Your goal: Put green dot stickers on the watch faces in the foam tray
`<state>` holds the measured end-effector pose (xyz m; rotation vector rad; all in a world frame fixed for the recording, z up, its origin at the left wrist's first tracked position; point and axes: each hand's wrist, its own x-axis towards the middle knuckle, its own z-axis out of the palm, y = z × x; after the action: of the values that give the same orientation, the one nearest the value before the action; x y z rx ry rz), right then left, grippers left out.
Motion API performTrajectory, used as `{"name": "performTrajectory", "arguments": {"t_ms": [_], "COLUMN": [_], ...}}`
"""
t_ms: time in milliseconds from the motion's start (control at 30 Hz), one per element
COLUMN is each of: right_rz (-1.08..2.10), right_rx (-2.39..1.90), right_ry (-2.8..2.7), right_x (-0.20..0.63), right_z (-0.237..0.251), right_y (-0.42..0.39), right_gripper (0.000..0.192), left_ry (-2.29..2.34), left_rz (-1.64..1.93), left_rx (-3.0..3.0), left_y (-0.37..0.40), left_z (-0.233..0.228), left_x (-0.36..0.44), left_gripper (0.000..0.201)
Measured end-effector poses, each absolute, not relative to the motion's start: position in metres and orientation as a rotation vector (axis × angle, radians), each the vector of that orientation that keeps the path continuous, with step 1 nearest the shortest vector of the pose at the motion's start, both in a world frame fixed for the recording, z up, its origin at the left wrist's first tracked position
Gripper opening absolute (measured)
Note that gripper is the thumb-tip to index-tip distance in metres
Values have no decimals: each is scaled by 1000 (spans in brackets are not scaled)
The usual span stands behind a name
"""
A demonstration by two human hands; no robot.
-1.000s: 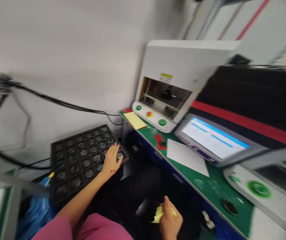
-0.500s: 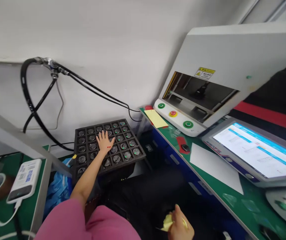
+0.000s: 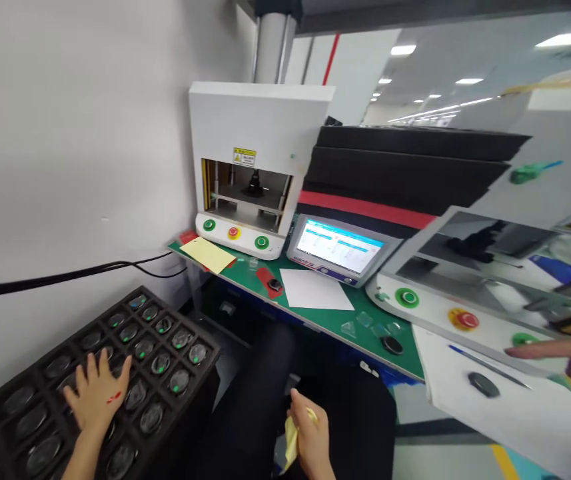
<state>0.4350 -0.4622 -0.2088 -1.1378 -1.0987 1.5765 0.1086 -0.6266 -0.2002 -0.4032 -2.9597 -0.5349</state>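
My left hand lies with fingers spread over a black compartment tray at the lower left. The tray's square pockets hold several round, clear-faced discs, and many carry a small green dot. Red marks show on the back of this hand. My right hand is in front of my dark-clothed legs, its fingers closed around a crumpled yellow piece that looks like thin paper or cloth.
A green bench carries a white press machine, a yellow sheet, white paper and a screen unit. At right, another person's hand points at a green button on a second machine. Black cables run along the wall.
My view has swung right, bringing the second machine and another person's hand into sight. My left hand stays spread over the tray; my right hand still holds the yellow piece.
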Motion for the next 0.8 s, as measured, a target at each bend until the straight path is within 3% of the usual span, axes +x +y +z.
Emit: {"name": "performTrajectory", "arguments": {"t_ms": [167, 200, 333, 400, 467, 567, 700, 800], "right_rz": [1641, 1637, 1561, 1489, 1394, 1205, 869, 544], "right_rx": [-1000, -977, -909, -884, -854, -818, -872, -955], "right_ry": [-1002, -983, -966, -1040, -1161, -1325, -1451, -1657], "right_x": [409, 403, 377, 369, 368, 375, 385, 385], "right_z": [-177, -172, -163, -164, -167, -173, -192, -210], "right_y": [-448, -447, -452, -456, -459, -460, -455, -450], "right_gripper": [72, 71, 63, 60, 56, 48, 23, 28], "left_ry": [-2686, -2654, -2517, -2381, -2257, -2281, -2828, -3149], "left_rz": [-915, -1192, -3101, -3521, -3564, -3445, -3066, -2685], "left_rx": [-610, -722, -776, -315, -4, -180, -546, -845], "left_y": [-592, -580, -529, -510, -496, -483, -478, -476], "left_z": [-177, -175, -177, -175, -167, -155, -160, -177], "left_x": [167, 192, 295, 328, 342, 341, 333, 322], "left_gripper": [91, 92, 90, 81, 72, 67, 63, 52]}}
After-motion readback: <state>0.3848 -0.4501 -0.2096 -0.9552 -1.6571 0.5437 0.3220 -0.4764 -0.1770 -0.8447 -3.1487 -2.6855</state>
